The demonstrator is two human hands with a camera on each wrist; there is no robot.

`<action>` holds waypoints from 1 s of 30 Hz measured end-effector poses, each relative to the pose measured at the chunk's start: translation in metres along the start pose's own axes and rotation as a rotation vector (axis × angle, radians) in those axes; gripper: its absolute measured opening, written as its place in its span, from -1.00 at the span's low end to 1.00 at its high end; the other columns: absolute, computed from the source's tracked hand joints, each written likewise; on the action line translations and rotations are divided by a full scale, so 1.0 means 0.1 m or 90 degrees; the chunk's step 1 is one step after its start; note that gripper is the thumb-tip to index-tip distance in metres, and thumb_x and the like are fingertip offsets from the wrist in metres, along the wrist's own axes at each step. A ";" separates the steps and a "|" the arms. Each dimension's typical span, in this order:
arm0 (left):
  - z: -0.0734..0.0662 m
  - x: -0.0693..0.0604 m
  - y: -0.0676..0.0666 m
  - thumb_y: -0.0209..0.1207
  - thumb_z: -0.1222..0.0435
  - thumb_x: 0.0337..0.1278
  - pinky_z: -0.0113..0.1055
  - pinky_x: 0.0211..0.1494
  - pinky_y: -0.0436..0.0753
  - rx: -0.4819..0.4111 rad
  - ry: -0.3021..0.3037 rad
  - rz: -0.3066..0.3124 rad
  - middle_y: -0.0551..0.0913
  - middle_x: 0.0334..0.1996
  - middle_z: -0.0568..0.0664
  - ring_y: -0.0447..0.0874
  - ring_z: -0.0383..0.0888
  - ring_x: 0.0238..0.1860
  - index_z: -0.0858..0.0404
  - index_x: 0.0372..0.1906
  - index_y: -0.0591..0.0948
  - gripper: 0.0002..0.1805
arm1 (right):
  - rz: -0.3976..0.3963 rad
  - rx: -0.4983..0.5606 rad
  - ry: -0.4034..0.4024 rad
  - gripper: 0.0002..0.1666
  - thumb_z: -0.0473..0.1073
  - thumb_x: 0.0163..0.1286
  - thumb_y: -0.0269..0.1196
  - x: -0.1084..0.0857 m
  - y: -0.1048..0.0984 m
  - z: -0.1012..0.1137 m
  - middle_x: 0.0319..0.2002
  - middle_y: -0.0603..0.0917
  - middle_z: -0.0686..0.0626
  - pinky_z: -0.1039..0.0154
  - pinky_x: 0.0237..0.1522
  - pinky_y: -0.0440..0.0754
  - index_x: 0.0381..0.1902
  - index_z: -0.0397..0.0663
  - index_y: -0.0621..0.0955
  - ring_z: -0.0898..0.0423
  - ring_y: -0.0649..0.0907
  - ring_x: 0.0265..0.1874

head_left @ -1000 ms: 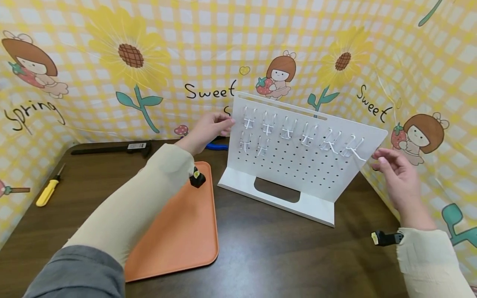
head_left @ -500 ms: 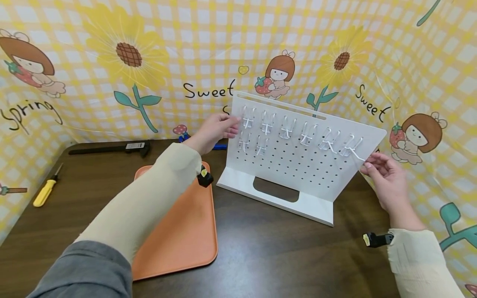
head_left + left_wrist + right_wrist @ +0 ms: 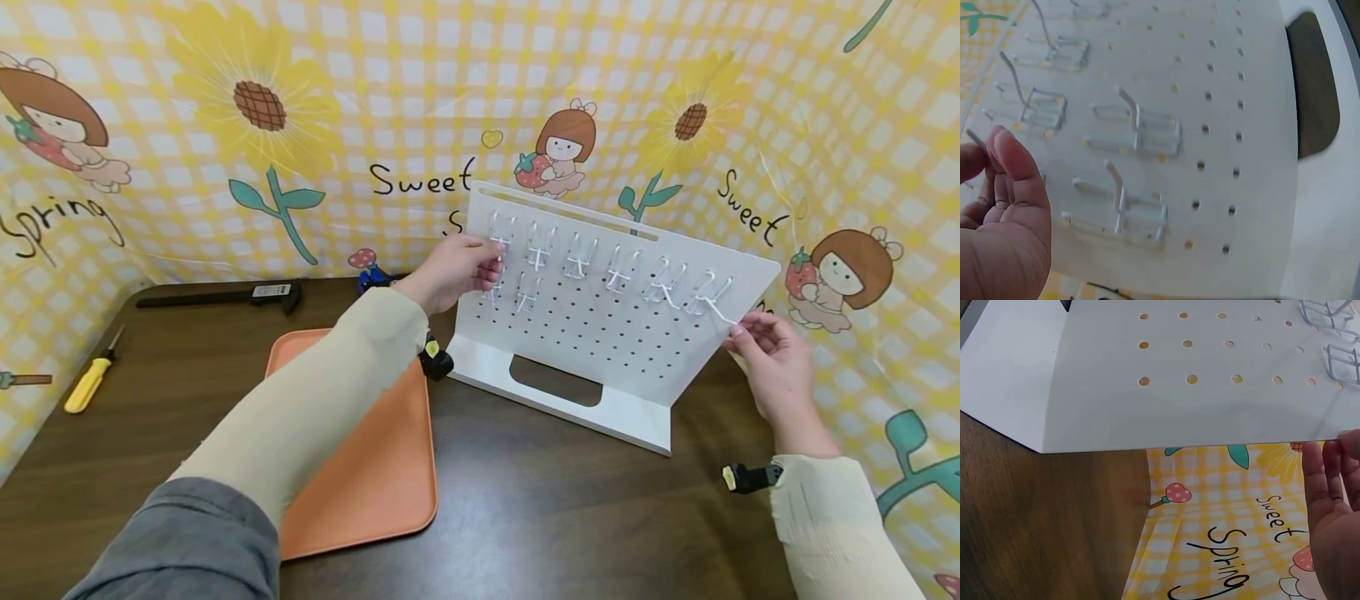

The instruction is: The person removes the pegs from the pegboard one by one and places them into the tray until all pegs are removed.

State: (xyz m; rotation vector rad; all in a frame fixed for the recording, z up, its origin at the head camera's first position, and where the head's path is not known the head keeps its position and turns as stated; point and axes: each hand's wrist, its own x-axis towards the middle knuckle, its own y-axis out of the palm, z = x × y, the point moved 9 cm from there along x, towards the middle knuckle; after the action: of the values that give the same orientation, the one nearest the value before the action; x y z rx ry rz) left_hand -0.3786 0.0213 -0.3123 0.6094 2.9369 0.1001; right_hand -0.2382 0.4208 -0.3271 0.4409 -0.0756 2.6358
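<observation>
A white pegboard (image 3: 705, 271) stands tilted on its base, with several white wire hooks in its holes. My left hand (image 3: 459, 271) is at the upper left hook (image 3: 501, 243); the left wrist view shows its thumb and finger pinching that hook's prong (image 3: 977, 139). Other hooks, such as a lower-row hook (image 3: 1142, 215), hang beside the hand untouched. With thumb and fingers, my right hand (image 3: 780, 379) grips the board's right edge. Only part of that hand (image 3: 1338, 500) shows in the right wrist view, at the edge of the board (image 3: 1104, 412).
An orange tray (image 3: 375, 483) lies left of the pegboard, under my left forearm. Farther left are a black caliper (image 3: 217, 297) and a yellow-handled screwdriver (image 3: 90, 385). A blue-handled tool (image 3: 371, 278) sits behind my left hand. Patterned cloth walls (image 3: 420, 92) enclose the table.
My left hand has moved right from the board's left edge to the upper left hook and pinches it. My right hand has moved left onto the right edge. The pegboard stays in place.
</observation>
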 end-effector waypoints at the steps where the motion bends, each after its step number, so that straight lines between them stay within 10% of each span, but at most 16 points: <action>1: 0.00 -0.03 -0.02 0.04 0.33 0.61 -0.41 -0.32 0.61 -0.016 -0.007 -0.001 0.57 -0.37 0.08 0.54 -0.17 -0.43 0.53 -0.01 0.58 -0.73 | 0.003 0.001 -0.003 -0.71 -0.56 0.41 0.22 0.01 0.02 0.00 -0.32 0.64 0.05 0.48 -0.29 0.68 -0.24 -0.04 0.66 0.23 0.67 -0.41; 8: -0.01 -0.40 -0.35 0.05 0.36 0.59 -0.44 -0.27 0.64 -0.035 -0.032 -0.018 0.61 -0.32 0.05 0.59 -0.19 -0.38 0.56 0.10 0.53 -0.72 | 0.009 0.046 -0.015 -0.69 -0.60 0.41 0.18 0.00 0.06 0.01 -0.35 0.64 0.02 0.48 -0.30 0.68 -0.24 -0.10 0.65 0.21 0.65 -0.42; 13: 0.12 -0.72 -0.97 0.04 0.36 0.60 -0.45 -0.20 0.66 0.057 -0.016 -0.069 0.59 -0.28 0.01 0.61 -0.22 -0.33 0.50 0.05 0.51 -0.77 | 0.004 0.056 -0.011 -0.68 -0.62 0.40 0.17 -0.03 0.02 0.02 -0.34 0.64 0.01 0.49 -0.30 0.68 -0.22 -0.12 0.65 0.21 0.64 -0.39; 22: 0.89 -1.23 -2.14 0.01 0.39 0.59 -0.41 -0.15 0.72 0.173 -0.098 -0.193 0.64 -0.32 -0.07 0.67 -0.33 -0.35 0.65 0.22 0.44 -0.63 | 0.005 0.041 -0.001 -0.68 -0.61 0.39 0.18 -0.04 -0.01 0.01 -0.36 0.64 0.03 0.51 -0.30 0.67 -0.22 -0.10 0.65 0.21 0.66 -0.40; 30: 1.38 -1.46 -2.41 -0.01 0.48 0.56 -0.35 -0.12 0.75 0.110 -0.184 -0.215 0.65 -0.30 0.02 0.73 -0.32 -0.37 0.72 0.27 0.35 -0.60 | -0.018 0.060 0.008 -0.69 -0.63 0.38 0.18 -0.02 -0.01 0.00 -0.36 0.63 -0.01 0.49 -0.33 0.68 -0.24 -0.15 0.65 0.21 0.64 -0.43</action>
State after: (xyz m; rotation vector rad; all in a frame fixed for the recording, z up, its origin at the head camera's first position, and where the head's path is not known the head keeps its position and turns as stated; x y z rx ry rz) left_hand -0.3193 -0.2525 -0.4532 0.1249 2.7316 -0.2566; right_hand -0.2366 0.4206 -0.3280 0.4537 0.0580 2.6221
